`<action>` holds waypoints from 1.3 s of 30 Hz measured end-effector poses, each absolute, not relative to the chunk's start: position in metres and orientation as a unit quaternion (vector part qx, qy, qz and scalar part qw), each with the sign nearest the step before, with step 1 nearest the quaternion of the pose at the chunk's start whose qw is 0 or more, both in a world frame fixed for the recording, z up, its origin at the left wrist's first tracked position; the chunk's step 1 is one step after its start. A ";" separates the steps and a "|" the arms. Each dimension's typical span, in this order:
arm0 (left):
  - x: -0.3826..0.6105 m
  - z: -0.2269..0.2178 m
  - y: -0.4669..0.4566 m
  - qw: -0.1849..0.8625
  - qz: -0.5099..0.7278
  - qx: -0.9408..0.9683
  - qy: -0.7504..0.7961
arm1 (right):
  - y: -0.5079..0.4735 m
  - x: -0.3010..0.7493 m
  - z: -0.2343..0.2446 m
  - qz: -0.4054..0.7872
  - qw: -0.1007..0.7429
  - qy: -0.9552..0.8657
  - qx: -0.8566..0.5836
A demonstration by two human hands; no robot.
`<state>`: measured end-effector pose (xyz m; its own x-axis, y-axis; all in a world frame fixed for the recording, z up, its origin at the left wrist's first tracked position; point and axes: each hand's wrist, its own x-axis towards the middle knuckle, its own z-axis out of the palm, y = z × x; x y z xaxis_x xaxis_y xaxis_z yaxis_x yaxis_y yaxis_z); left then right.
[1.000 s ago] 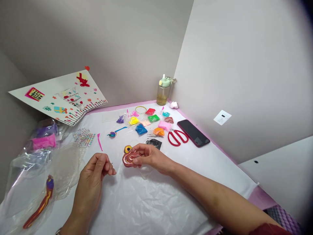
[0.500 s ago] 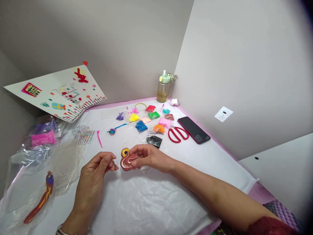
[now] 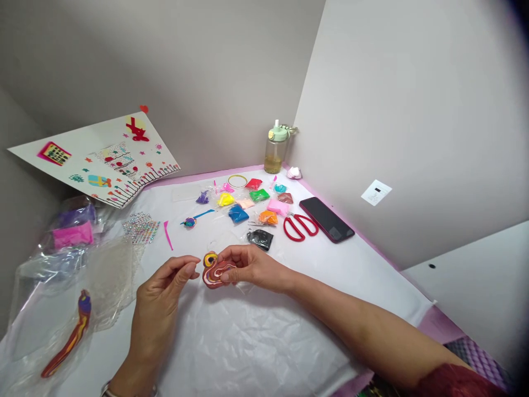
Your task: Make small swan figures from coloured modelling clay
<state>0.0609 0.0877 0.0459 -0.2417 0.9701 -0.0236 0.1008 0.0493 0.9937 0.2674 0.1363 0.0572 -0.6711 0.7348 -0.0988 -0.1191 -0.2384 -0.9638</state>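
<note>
A swirled brown, white and yellow clay figure [image 3: 212,275] is pinched between the thumb and fingers of my right hand [image 3: 246,267]. It has a rounded yellow top with a black dot, like a head on a curved body. Just to its left, my left hand [image 3: 167,289] has its thumb and fingertips drawn together close to the yellow top. Whatever lies between those fingertips, if anything, is too small to make out. Under both hands lies a sheet of clear plastic on the white table cover [image 3: 256,347].
Beyond the hands lie several bagged clay colours, including black clay [image 3: 260,239], red-handled scissors [image 3: 301,227], a phone [image 3: 326,219] and a bottle [image 3: 275,149]. At left are a striped clay roll [image 3: 70,339], plastic bags, rhinestones [image 3: 141,227], a pink tool [image 3: 167,235] and a decorated board [image 3: 82,143].
My left hand has moved slightly up and right, its fingers straightening toward the clay figure's yellow top. My right hand keeps its hold almost unmoved.
</note>
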 end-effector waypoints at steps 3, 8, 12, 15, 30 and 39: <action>0.062 0.047 0.088 0.413 0.515 0.458 0.595 | 0.134 0.265 0.058 0.741 0.303 -0.534 -0.273; 0.066 0.050 0.090 0.377 0.532 0.491 0.578 | 0.131 0.263 0.058 0.751 0.325 -0.516 -0.253; 0.066 0.050 0.089 0.377 0.519 0.492 0.588 | 0.130 0.263 0.057 0.739 0.329 -0.528 -0.257; 0.066 0.050 0.088 0.382 0.523 0.485 0.588 | 0.130 0.263 0.058 0.735 0.334 -0.531 -0.257; 0.067 0.058 0.089 0.639 0.547 0.314 0.440 | 0.139 0.269 0.057 0.837 0.277 -0.411 -0.230; 0.082 0.062 0.082 0.632 0.482 0.385 0.468 | 0.143 0.267 0.054 0.841 0.322 -0.361 -0.244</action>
<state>0.0816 0.0822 0.0621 0.0965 0.9705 -0.2208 -0.2495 0.2383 0.9386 0.2674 0.1431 0.0543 -0.6737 0.7175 -0.1770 -0.3662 -0.5322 -0.7634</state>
